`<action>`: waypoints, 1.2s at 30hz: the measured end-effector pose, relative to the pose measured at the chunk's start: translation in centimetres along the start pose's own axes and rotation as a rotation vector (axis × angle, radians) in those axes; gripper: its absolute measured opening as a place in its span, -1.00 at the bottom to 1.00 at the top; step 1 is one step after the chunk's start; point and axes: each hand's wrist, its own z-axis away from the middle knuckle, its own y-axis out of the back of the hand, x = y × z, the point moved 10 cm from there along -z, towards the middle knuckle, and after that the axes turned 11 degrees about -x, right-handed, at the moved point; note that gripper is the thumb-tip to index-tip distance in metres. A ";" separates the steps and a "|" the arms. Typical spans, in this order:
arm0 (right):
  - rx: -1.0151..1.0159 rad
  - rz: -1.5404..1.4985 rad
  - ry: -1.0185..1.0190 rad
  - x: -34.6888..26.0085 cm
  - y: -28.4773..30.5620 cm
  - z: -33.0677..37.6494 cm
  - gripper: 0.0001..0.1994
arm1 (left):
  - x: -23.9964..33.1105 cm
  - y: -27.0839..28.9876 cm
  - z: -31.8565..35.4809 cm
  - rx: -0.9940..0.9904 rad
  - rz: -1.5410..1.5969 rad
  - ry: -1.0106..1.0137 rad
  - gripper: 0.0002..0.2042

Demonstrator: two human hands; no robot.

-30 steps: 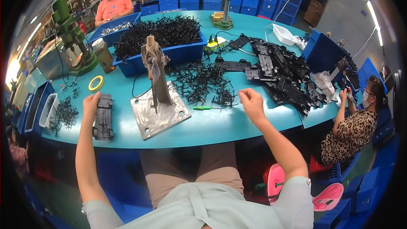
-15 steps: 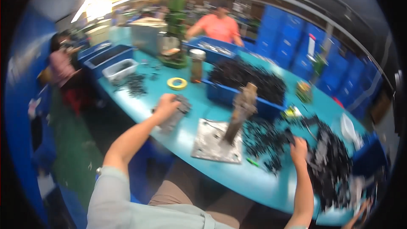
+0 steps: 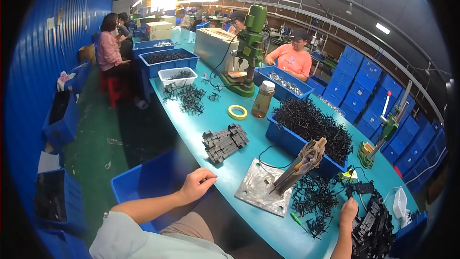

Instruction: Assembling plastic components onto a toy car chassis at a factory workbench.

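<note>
Just off the table's near edge, my left hand (image 3: 197,184) is loosely curled, thumb and forefinger apart, with nothing visible in it. Beyond it lies a neat batch of black plastic strips (image 3: 225,142). My right hand (image 3: 349,211) is closed at the near end of a black plastic piece (image 3: 360,189), above a heap of similar black strips (image 3: 376,230); its fingertips are partly hidden. Small black plastic clips (image 3: 314,201) are scattered left of that hand. Between my hands stands a metal base plate (image 3: 254,187) with a tilted, cloth-wrapped post (image 3: 302,163).
A blue bin (image 3: 273,136) heaped with black clips stands behind the post. Nearby are a bottle (image 3: 262,100), yellow tape (image 3: 237,111), a green drill press (image 3: 249,48) and a green pen (image 3: 296,218). A white tray (image 3: 177,79) sits far left. Co-workers sit across and left.
My left hand has let go of the black strips and drawn back to the table edge. The view has swung left and steadied; my right hand stays by the strip heap.
</note>
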 end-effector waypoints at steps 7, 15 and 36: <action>0.438 -0.443 -0.358 7.5 8.0 0.2 -0.65 | -0.1 -1.2 2.1 -0.099 0.128 0.103 -0.90; 0.599 -0.995 -0.448 7.9 18.1 5.9 -0.62 | 4.6 -9.2 5.7 -0.562 0.331 -0.010 -0.86; -0.657 -2.107 -0.569 -20.6 12.7 16.5 -0.88 | 7.7 -20.6 10.2 -1.036 1.109 0.660 -0.63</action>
